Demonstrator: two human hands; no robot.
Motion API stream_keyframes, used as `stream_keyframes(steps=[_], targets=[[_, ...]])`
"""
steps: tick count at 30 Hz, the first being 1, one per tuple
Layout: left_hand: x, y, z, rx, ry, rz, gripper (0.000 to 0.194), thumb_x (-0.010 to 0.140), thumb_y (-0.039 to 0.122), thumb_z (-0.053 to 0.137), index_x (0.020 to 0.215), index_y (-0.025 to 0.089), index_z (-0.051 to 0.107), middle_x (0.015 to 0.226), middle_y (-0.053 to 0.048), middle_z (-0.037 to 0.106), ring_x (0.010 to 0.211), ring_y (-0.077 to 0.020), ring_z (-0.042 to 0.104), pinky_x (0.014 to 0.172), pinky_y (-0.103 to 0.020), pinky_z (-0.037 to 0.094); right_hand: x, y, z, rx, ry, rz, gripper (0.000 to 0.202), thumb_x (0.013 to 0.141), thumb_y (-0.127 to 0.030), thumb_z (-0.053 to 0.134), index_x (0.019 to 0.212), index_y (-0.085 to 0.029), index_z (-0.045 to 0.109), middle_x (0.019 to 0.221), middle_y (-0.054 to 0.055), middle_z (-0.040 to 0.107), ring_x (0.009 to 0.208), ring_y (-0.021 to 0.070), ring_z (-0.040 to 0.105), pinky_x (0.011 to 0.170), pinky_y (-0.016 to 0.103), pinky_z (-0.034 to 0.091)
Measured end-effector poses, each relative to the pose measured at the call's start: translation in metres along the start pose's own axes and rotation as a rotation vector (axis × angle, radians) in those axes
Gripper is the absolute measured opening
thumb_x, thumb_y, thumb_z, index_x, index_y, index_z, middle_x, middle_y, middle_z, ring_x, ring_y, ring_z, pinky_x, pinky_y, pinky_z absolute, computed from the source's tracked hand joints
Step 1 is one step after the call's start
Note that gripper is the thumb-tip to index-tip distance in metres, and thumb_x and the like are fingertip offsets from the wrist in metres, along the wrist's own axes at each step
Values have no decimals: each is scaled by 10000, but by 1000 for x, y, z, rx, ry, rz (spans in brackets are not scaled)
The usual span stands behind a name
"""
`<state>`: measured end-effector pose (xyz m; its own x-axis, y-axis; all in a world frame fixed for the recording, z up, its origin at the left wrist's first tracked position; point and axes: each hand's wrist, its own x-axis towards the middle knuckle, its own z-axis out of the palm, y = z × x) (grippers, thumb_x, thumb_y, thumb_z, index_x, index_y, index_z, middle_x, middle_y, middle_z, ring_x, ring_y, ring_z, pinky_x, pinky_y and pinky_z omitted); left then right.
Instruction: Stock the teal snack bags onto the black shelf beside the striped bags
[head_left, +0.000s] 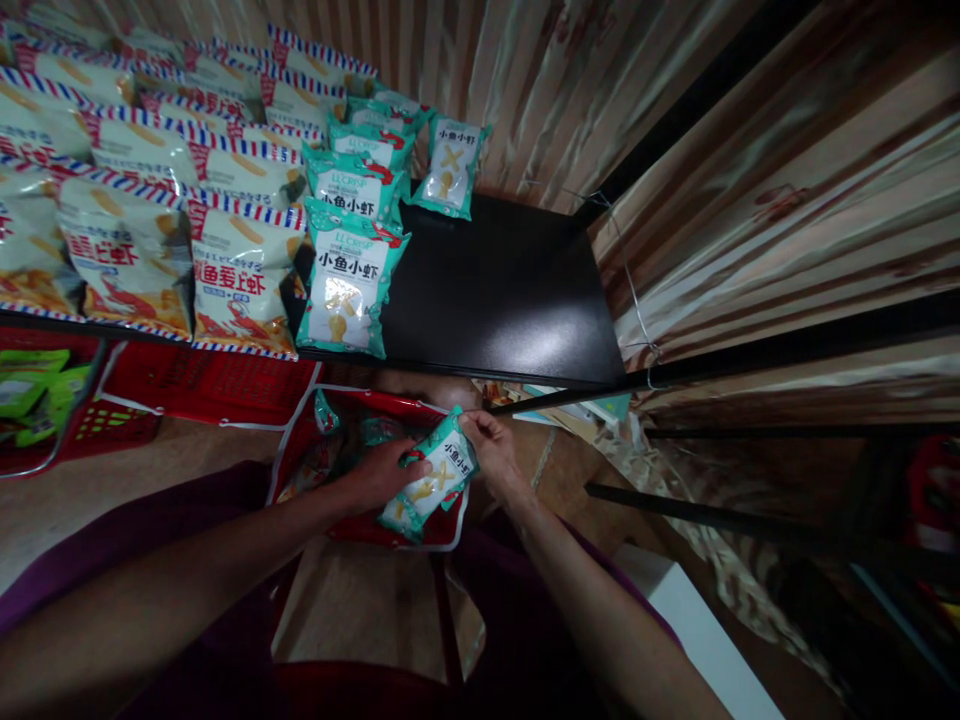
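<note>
A teal and white snack bag (435, 478) is between my two hands, tilted above a red basket (450, 530). My left hand (386, 473) grips its left side, with the thumb across the front. At its upper right corner, my right hand (487, 440) pinches the edge. More teal bags lie inside the basket, partly hidden by my left arm. On the black shelf (510, 290), a column of upright teal bags (349, 285) faces me, and one more teal bag (451, 165) stands at the back, to the right of the column.
Rows of white and orange snack bags (244, 280) fill the shelf's left part. Another red basket (82, 430) with green packets stands at lower left. Dark metal bars (787, 345) and a striped curtain (750, 200) are on the right. A white box (697, 630) is at lower right.
</note>
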<state>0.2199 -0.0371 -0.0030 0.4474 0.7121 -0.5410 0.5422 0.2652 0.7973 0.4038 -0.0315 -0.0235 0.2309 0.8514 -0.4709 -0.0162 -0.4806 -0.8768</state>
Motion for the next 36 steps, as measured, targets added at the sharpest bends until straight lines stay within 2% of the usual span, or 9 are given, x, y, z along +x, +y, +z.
stream_keyframes(steps=[3,5,11,15,18,22,27,30,36], targets=[[-4,1,1,23,29,31,335,780,423,449,829,146,631,843,-78,664,793,-225,591,703,-297,414,3,2,0,-12,21,-13,346,568,-507,711,611,-178,613,496,-39,517,455,89,407,451,220,332],[-5,-1,2,-5,35,20,326,779,412,455,847,149,636,857,-80,664,807,-225,591,731,-302,410,4,4,0,-22,31,-18,337,571,-498,710,608,-176,617,505,-35,521,467,91,406,458,223,330],[-5,-19,6,-253,-49,-84,356,708,405,555,949,154,632,874,-48,676,786,-206,590,653,-271,440,4,4,-1,-50,3,3,322,582,-479,713,608,-171,622,525,-36,526,482,89,409,477,228,330],[-9,-24,7,-352,4,-180,351,634,363,636,923,165,650,951,-58,689,865,-233,610,704,-289,468,1,-2,-1,-67,-91,40,339,570,-483,731,579,-166,611,506,-42,515,468,80,407,480,226,326],[-12,-26,7,-488,30,-244,396,595,339,703,952,174,655,990,-65,698,925,-252,619,762,-317,485,0,-4,-2,-62,-147,52,358,602,-514,709,647,-166,639,546,-39,544,495,85,438,505,227,345],[-14,-29,5,-680,112,-314,511,537,313,784,1008,178,640,1060,-89,684,994,-261,614,811,-337,492,1,-2,-5,-42,-140,105,385,618,-537,704,710,-166,653,624,-27,593,560,94,488,556,230,377],[-12,-26,4,-797,128,-391,558,532,316,793,1035,169,600,1126,-122,640,985,-259,614,772,-359,501,2,2,-5,31,-98,217,393,506,-495,789,699,-177,662,636,-26,610,578,95,516,590,238,424],[-12,-20,3,-802,131,-392,507,543,282,769,1003,160,594,1106,-117,642,960,-243,613,747,-343,499,5,3,-4,38,-63,216,382,473,-471,804,671,-181,655,607,-32,605,559,88,514,572,228,426],[-11,-13,0,-769,46,-342,329,555,173,686,878,158,622,916,-49,699,841,-203,636,773,-326,487,7,1,-4,31,-35,198,337,521,-446,787,692,-180,670,621,-27,631,552,85,530,563,218,429]])
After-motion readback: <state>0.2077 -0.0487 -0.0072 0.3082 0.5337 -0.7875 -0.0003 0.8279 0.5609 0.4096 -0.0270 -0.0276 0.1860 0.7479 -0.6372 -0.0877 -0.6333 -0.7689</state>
